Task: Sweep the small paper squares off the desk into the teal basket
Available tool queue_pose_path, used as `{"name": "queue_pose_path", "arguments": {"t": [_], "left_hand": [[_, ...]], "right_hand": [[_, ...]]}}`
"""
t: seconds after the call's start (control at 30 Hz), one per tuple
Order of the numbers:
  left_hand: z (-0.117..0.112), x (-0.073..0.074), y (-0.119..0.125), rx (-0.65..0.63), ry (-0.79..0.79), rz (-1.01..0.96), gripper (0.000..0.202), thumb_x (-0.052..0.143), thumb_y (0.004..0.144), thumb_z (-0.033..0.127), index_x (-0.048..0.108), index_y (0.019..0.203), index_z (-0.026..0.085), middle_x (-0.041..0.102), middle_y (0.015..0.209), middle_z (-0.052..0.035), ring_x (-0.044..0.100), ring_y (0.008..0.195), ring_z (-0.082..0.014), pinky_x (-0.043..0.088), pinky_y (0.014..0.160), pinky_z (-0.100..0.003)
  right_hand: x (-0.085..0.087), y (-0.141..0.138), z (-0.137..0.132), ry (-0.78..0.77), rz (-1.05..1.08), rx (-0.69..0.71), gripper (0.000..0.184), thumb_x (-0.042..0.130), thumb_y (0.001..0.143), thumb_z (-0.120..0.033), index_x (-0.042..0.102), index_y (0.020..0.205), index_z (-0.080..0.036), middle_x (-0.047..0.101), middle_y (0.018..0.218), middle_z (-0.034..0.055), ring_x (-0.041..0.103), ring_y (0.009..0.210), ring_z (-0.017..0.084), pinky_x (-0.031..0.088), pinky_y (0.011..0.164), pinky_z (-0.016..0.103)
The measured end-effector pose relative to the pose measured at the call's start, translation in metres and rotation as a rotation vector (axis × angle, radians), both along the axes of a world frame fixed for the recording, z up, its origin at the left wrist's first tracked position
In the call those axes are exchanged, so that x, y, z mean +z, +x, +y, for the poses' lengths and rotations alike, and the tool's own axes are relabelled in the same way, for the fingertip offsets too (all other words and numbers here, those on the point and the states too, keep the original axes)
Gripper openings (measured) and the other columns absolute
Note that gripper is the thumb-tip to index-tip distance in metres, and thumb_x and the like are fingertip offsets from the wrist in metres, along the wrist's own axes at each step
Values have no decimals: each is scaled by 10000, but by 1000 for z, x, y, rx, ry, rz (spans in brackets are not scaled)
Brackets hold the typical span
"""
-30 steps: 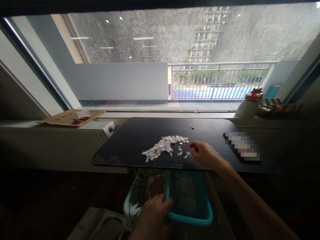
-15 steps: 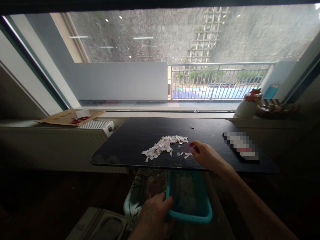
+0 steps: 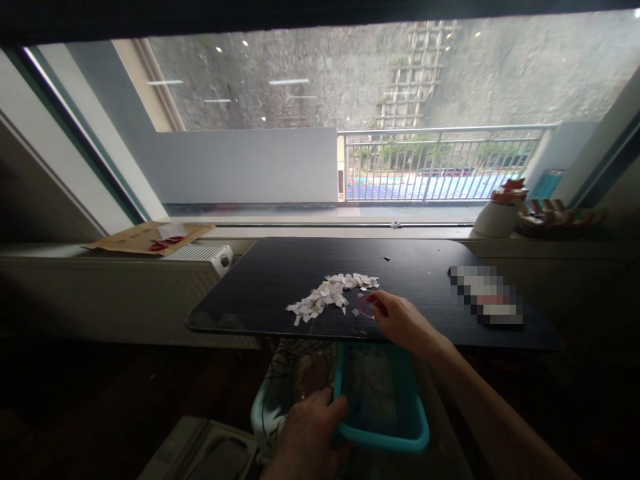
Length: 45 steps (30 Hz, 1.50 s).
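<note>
On the black tabletop (image 3: 280,267) lies a curved heap of small white paper scraps (image 3: 325,293). My right hand (image 3: 397,317) is just right of the heap, low over the table's near part. Its fingers pinch a thin, see-through pinkish piece (image 3: 367,305), whose exact kind I cannot make out. A few loose scraps lie around that piece, some partly hidden by the hand. Below the table edge, my left hand (image 3: 313,427) is closed on the left rim of a turquoise plastic basin (image 3: 393,441). Pale scraps show dimly inside the basin.
A pale bin with a black-striped liner (image 3: 270,393) stands left of the basin. A pixelated item (image 3: 487,297) lies at the table's right. Red-handled scissors (image 3: 167,243) rest on brown paper (image 3: 115,239) at the left sill. A white pot (image 3: 495,217) stands at the right sill.
My right hand has moved a little left and nearer, bringing the pinkish piece over the loose scraps. My left hand stays on the basin rim. The view has shifted slightly.
</note>
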<state>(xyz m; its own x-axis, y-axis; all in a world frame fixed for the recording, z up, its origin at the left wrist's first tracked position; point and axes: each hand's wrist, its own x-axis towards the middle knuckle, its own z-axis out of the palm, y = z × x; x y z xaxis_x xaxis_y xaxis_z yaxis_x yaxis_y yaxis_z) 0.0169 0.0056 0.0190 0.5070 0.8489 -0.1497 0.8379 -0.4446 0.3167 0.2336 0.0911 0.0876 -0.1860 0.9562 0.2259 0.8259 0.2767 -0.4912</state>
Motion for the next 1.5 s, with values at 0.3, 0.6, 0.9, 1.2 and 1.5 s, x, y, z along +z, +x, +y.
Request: {"name": "queue_pose_path", "arguments": {"t": [0.3, 0.6, 0.9, 1.2, 1.5], "left_hand": [[-1, -2, -1, 7, 13, -21, 155, 648, 711, 234, 560, 838, 249, 583, 898, -5, 556, 817, -195, 372, 639, -256], [-3, 2, 1, 3, 48, -46, 147, 657, 720, 268, 562, 830, 248, 583, 870, -2, 558, 815, -207, 379, 635, -265], [-5, -6, -2, 9, 62, -50, 197, 684, 693, 266, 570, 853, 260, 584, 878, 1, 561, 819, -209, 374, 640, -268], [-4, -3, -1, 0, 57, -49, 171, 667, 705, 280, 560, 836, 254, 580, 873, 2, 557, 814, -203, 373, 628, -262], [-2, -4, -1, 5, 64, -43, 161, 657, 703, 275, 549, 821, 250, 573, 865, 1, 555, 804, -205, 377, 625, -268]], "right_hand": [[-8, 5, 27, 41, -11, -62, 308, 401, 874, -170, 597, 1110, -144, 668, 1043, 124, 606, 862, 203, 398, 694, 262], [-7, -1, -9, -3, 14, 8, 300, 421, 862, -212, 607, 1095, -176, 690, 939, 80, 623, 801, 182, 415, 650, 243], [-5, -22, 1, 27, 16, 39, 286, 404, 864, -192, 608, 1064, -171, 685, 898, 68, 603, 737, 165, 386, 614, 231], [2, -1, 3, -20, -54, -50, 284, 431, 828, -158, 620, 1039, -140, 683, 847, 91, 593, 703, 175, 349, 587, 238], [0, -4, -15, -20, -21, -27, 285, 412, 847, -183, 617, 1044, -171, 686, 871, 73, 610, 720, 171, 376, 593, 238]]}}
